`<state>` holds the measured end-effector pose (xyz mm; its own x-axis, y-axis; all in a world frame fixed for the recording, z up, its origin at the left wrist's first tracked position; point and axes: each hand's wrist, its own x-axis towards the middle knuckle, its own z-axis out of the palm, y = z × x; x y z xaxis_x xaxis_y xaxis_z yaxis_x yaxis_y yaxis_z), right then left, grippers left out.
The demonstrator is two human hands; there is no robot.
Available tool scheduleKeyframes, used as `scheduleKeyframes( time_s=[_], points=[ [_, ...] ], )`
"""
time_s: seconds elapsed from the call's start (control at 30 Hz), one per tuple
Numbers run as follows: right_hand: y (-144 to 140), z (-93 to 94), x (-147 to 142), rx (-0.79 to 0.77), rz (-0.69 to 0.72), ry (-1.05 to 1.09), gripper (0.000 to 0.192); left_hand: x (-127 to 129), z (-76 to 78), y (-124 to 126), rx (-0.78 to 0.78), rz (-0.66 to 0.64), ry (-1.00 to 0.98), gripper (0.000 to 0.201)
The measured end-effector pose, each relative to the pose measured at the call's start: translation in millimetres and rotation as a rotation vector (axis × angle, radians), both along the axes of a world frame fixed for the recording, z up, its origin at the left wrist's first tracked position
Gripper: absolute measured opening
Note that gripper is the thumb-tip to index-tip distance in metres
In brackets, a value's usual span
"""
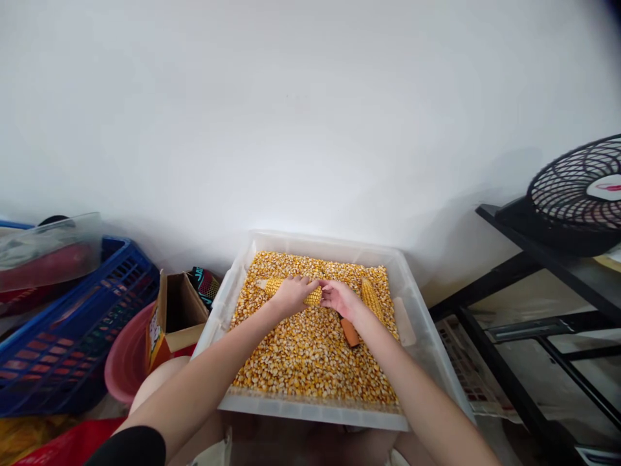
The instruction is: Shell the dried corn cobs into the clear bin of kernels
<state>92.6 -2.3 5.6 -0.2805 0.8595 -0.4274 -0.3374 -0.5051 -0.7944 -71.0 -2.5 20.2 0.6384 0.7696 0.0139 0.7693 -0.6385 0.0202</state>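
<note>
An ear of corn (312,298) lies level over loose kernels (301,362) in a translucent plastic bin (402,259). My left hand (292,294) is closed over its middle, fingers wrapped across the top. At its right end is my right hand (338,298), fingers curled in against the tip; part of their contact is hidden. A second ear of corn (371,298) rests on the kernels just beyond my right wrist. Beneath that wrist sits an orange-brown, flat-ended piece (350,332), partly covered, whose kind I cannot make out.
A white wall (310,129) rises behind the bin. Left of it stand an opened cardboard box (184,317), a pink basin (129,356) and a blue plastic basket (63,343). On the right, a black fan (577,194) rests on a black metal rack (514,259).
</note>
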Motion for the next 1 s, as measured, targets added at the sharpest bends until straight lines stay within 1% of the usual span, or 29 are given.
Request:
scheduleKeyframes(
  time_s=[0.17, 0.27, 0.4, 0.5, 0.57, 0.67, 0.8, 1.0],
  points=[
    [-1.0, 1.4, 2.0, 0.075, 0.042, -0.076, 0.022, 0.0, 1.1, -0.5, -0.036, 0.022, -0.015, 0.056],
    [-1.5, 0.5, 0.4, 0.087, 0.055, -0.122, 0.023, 1.0, 1.6, -1.7, -0.061, 0.034, 0.002, 0.056],
    [-3.1, 0.4, -4.6, 0.115, 0.034, -0.228, 0.028, 2.6, -1.0, -2.8, -0.068, 0.025, 0.02, 0.054],
    [-4.0, -2.4, -8.8, 0.13, 0.014, -0.308, 0.033, 2.8, -3.0, -2.6, -0.067, 0.0, 0.033, 0.056],
    [-3.7, -4.9, -10.1, 0.133, -0.01, -0.332, 0.034, 2.3, -2.9, -2.2, -0.067, 0.006, 0.025, 0.056],
    [-2.4, -5.8, -8.2, 0.13, -0.009, -0.276, 0.031, 0.8, -1.1, -1.5, -0.065, 0.029, -0.003, 0.052],
    [-1.4, -1.4, -2.5, 0.129, 0.071, -0.142, 0.026, -0.9, 1.0, -0.8, -0.075, 0.055, -0.027, 0.049],
    [-2.8, 1.9, -2.7, 0.133, 0.065, -0.185, 0.028, -1.3, -0.6, -0.5, -0.064, 0.051, -0.033, 0.052]
  ],
)
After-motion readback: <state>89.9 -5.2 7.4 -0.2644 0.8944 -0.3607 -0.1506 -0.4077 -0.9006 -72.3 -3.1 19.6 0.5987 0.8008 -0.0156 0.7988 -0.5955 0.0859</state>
